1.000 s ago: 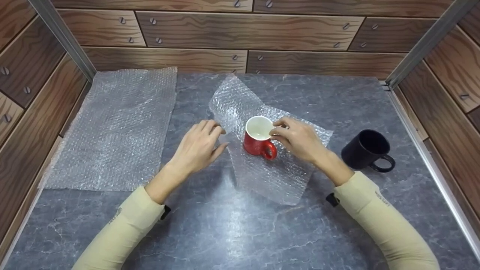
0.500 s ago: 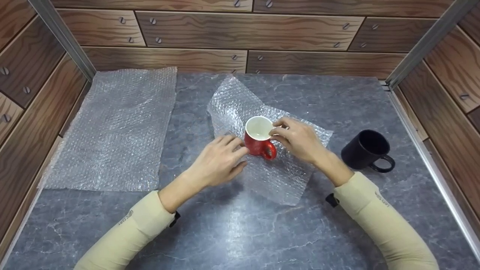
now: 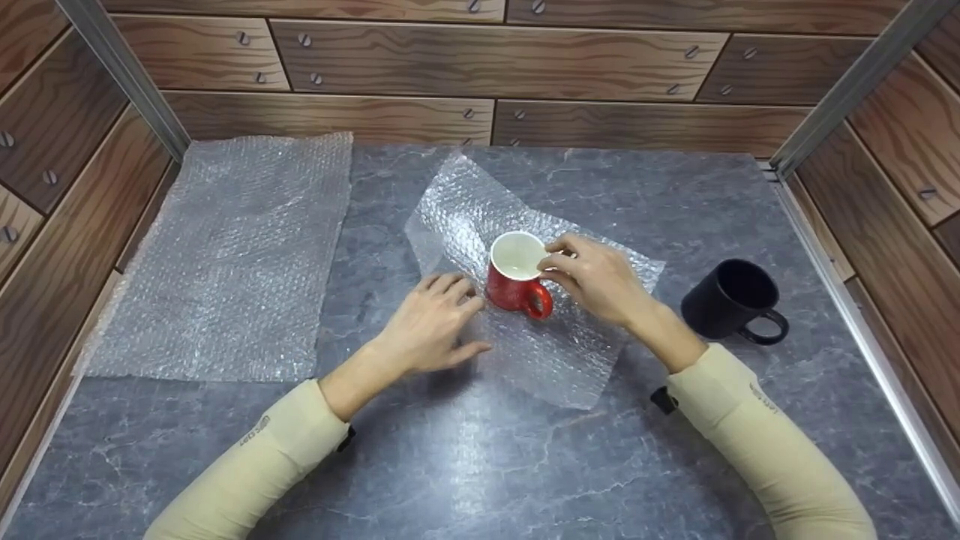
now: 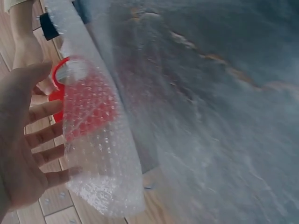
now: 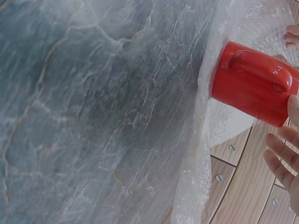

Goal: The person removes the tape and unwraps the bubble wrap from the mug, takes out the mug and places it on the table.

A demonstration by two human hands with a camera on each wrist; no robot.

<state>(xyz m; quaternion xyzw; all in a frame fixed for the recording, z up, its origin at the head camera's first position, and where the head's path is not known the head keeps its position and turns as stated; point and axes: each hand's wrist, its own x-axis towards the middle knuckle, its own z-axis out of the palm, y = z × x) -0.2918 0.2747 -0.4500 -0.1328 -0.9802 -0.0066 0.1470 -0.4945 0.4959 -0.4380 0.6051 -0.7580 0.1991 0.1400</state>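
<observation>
A red mug [image 3: 507, 291] with a white inside stands upright on a sheet of bubble wrap [image 3: 559, 367], its handle toward the front right. At the mug's rim, my right hand [image 3: 598, 279] pinches the right side between thumb and fingers. My left hand [image 3: 429, 324] is just left of the mug, fingers spread and fairly straight at the sheet's left edge. In the left wrist view, raised bubble wrap [image 4: 93, 149] partly covers the mug, with the left fingertips against its edge. The right wrist view shows the mug [image 5: 254, 84] with the thumb at its rim.
A black mug [image 3: 716, 304] stands to the right, near the right forearm. Another flat sheet of bubble wrap [image 3: 225, 262] lies on the left of the grey marbled table [image 3: 420, 465]. Wood-patterned walls [image 3: 495, 64] enclose the back and sides.
My left hand has moved right toward the mug, then drawn back slightly with its thumb spreading. The sheet's left edge has shifted a little left. My right hand stays at the rim.
</observation>
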